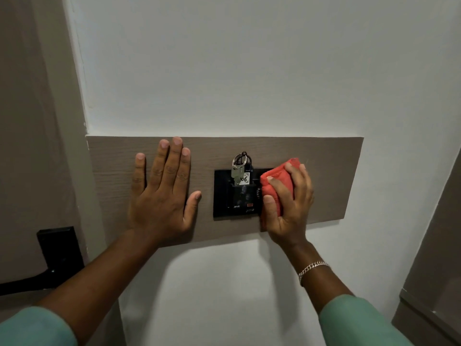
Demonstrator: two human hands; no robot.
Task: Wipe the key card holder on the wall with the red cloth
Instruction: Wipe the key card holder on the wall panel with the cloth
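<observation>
While my left hand (162,193) lies flat and open on the wood panel (324,171), my right hand (287,203) grips the red cloth (279,181) against the key card holder's (237,196) right edge, so the wipe goes leftward.

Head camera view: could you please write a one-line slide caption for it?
Right hand presses the red cloth against the black key card holder while the left hand rests flat on the wood panel.
</observation>
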